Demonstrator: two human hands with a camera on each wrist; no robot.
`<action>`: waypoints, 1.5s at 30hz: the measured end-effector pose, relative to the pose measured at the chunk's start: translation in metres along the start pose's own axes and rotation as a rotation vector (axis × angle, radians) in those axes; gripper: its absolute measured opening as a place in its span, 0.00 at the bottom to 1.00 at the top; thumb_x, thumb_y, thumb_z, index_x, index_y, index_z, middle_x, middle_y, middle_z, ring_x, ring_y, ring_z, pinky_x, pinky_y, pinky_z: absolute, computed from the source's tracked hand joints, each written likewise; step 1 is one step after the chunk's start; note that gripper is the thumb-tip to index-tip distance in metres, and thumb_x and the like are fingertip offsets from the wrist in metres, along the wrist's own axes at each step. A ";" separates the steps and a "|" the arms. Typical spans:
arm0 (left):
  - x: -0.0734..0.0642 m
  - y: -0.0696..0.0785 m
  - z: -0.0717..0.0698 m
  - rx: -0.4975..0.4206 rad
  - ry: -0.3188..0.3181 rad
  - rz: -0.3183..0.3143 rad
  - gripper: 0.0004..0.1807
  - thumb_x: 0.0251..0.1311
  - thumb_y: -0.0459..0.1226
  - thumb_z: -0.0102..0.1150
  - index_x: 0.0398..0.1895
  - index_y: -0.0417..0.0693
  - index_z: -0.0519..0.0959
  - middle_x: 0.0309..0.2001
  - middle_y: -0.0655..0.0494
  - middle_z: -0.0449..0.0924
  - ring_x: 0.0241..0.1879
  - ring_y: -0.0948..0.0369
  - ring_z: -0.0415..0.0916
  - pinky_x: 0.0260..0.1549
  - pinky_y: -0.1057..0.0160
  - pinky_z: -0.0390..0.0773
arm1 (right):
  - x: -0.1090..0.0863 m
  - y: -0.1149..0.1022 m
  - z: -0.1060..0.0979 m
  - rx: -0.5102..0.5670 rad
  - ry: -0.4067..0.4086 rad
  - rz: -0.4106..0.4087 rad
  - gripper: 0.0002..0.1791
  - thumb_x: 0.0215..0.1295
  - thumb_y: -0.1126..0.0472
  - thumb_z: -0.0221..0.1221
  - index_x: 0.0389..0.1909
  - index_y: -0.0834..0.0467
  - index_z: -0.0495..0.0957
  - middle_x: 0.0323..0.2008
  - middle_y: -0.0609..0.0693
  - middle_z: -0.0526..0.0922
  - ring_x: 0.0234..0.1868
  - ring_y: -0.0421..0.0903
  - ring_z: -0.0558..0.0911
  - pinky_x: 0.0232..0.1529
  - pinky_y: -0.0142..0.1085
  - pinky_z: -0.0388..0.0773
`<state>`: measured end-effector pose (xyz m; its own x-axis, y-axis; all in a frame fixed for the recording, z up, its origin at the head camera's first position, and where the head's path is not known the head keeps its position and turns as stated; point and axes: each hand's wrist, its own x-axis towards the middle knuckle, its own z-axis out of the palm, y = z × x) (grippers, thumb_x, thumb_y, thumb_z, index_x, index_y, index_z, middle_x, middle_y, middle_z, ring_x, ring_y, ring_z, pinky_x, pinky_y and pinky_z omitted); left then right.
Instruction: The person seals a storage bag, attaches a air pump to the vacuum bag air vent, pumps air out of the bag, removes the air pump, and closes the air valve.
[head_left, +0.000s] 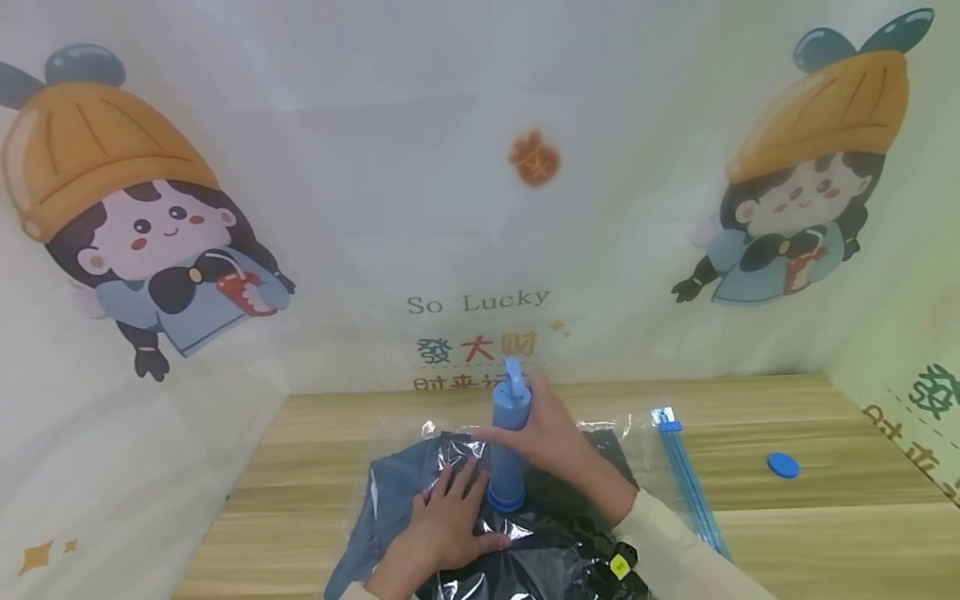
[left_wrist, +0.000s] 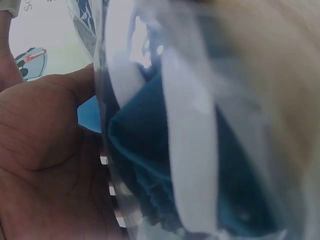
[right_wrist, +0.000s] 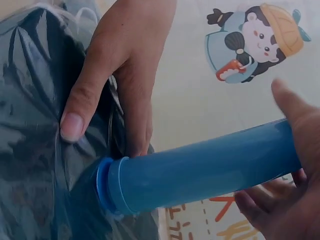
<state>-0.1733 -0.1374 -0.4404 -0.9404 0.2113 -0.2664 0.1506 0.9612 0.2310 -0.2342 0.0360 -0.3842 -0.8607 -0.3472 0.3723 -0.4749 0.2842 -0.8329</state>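
Observation:
A blue hand pump [head_left: 507, 471] stands upright with its base on a clear plastic storage bag [right_wrist: 30, 105] full of dark, folded cloth. My right hand [head_left: 555, 437] grips the pump's barrel near the top, under the small handle. In the right wrist view, the thumb lies along one side of the barrel [right_wrist: 210, 167] and fingers curl under the other. Beside the base, my left hand [head_left: 448, 521] rests on the bag, its fingers spread. The left wrist view has the palm [left_wrist: 45, 160] against the plastic, with teal cloth [left_wrist: 145, 125] behind it.
A blue zip strip with a slider [head_left: 686, 467] runs along the bag's right edge. Farther right, a round blue cap [head_left: 783, 465] lies on the wood-grain table [head_left: 780, 542]. A printed cloth backdrop [head_left: 360, 208] rises behind the table and at both sides.

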 end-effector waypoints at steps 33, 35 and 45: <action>0.001 -0.002 0.001 -0.009 -0.001 0.004 0.53 0.57 0.69 0.61 0.78 0.49 0.62 0.80 0.48 0.48 0.76 0.38 0.43 0.61 0.25 0.56 | 0.003 -0.010 -0.017 -0.022 -0.082 -0.101 0.45 0.52 0.59 0.79 0.69 0.57 0.66 0.53 0.50 0.81 0.43 0.44 0.82 0.40 0.41 0.83; 0.001 -0.002 0.001 -0.007 0.006 0.007 0.53 0.57 0.69 0.61 0.78 0.49 0.62 0.80 0.47 0.48 0.76 0.38 0.43 0.61 0.26 0.56 | 0.003 -0.012 -0.015 -0.041 -0.082 -0.101 0.45 0.52 0.59 0.79 0.69 0.56 0.66 0.52 0.49 0.81 0.41 0.43 0.82 0.39 0.41 0.83; -0.002 -0.003 -0.013 -0.093 0.088 0.091 0.51 0.59 0.64 0.65 0.76 0.40 0.63 0.75 0.41 0.60 0.71 0.36 0.56 0.56 0.24 0.62 | 0.004 -0.015 -0.010 -0.101 -0.074 -0.094 0.44 0.52 0.56 0.79 0.66 0.57 0.66 0.45 0.47 0.81 0.34 0.44 0.79 0.33 0.40 0.80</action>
<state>-0.1761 -0.1427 -0.4281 -0.9479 0.2763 -0.1584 0.2111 0.9175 0.3370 -0.2323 0.0393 -0.3662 -0.7978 -0.4400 0.4121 -0.5716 0.3346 -0.7492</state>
